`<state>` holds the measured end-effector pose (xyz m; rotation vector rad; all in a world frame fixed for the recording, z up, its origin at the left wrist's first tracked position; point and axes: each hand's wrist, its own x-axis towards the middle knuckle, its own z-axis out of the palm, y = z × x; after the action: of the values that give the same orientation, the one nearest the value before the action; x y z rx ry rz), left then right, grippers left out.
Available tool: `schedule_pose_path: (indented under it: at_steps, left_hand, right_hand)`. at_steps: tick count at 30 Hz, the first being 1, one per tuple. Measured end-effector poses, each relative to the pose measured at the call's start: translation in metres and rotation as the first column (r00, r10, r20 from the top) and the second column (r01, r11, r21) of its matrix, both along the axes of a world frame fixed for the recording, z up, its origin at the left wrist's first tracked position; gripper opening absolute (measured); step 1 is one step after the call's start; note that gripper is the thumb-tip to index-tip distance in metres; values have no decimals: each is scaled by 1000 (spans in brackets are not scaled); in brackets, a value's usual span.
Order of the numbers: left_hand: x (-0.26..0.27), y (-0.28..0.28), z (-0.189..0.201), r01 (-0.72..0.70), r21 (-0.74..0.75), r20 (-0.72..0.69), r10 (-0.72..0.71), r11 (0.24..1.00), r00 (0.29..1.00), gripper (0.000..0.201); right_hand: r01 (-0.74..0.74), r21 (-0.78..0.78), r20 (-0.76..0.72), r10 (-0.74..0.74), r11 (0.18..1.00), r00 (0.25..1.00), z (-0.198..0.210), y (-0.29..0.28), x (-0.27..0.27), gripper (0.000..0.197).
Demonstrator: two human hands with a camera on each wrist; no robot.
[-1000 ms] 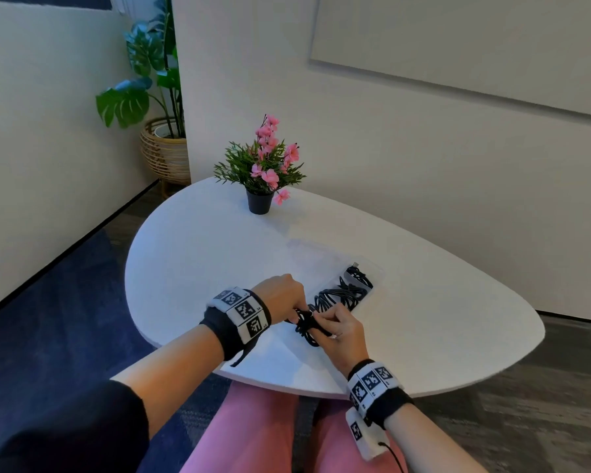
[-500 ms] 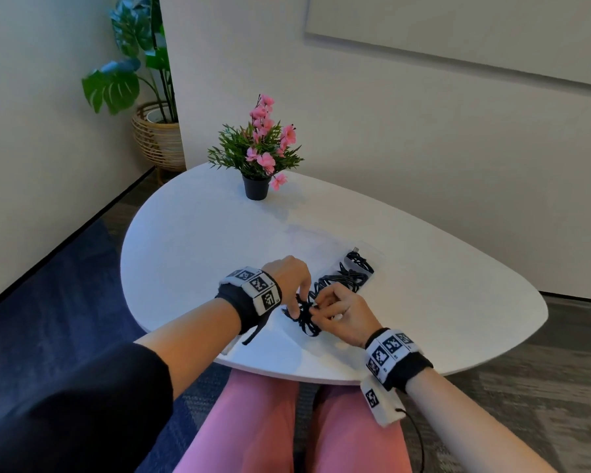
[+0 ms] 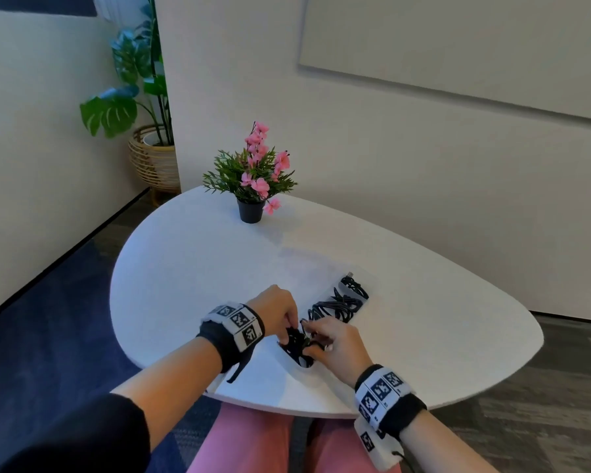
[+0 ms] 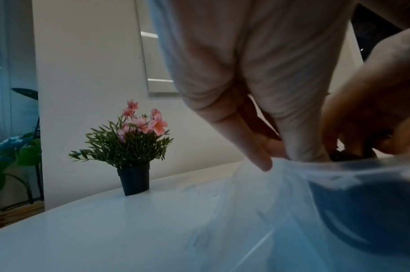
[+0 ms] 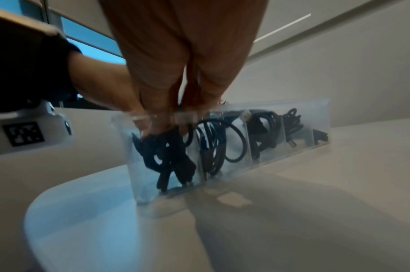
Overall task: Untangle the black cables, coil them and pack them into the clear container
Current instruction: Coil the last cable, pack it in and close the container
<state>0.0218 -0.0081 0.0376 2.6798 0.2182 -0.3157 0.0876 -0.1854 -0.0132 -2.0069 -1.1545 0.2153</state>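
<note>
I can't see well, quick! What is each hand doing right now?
Left hand: fingers curled, gripping the black cable bundle.
Right hand: fingers curled, pushing the same bundle into the clear container.

The table (image 3: 191, 268) stands against the wall (image 3: 389, 165). A long container (image 5: 320, 110) lies on the table near the front edge, slanting away to the right. It has sections in a row, with coiled cables (image 3: 335, 307) in the far ones. Both hands meet over the nearest section, left hand (image 3: 275, 310) on the left, right hand (image 3: 338, 343) on the right, with a cable bundle (image 3: 296, 343) between them, going down inside. A flower pot (image 3: 250, 210) sits at the back of the table. A big plant in a basket (image 3: 152, 158) stands on the floor behind the table, to the left.
</note>
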Motion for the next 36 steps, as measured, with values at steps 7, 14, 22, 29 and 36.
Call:
schedule_pose_path:
  at_steps: [7,14,22,29,36]
  left_hand:
    - [6,-4,-12,-18,58,1,18,998,1000,27]
    - [-11,9,-20,60,-54,117,-53,997,992,21]
    - [-53,39,-31,-456,-263,157,504,850,849,40]
    - [-51,34,-48,-649,-427,-166,650,630,741,61]
    - [-33,50,-28,-523,-759,-20,788,389,616,70]
  right_hand:
    - [33,-163,28,-29,986,999,17,-4,4,16]
    - [-51,-487,-6,55,872,998,37,11,1,15]
    - [178,-131,-110,-193,975,975,47,-25,37,6]
    - [146,-256,136,-114,955,984,23,-41,51,14]
    - [71,-243,44,-62,967,997,23,-29,27,14]
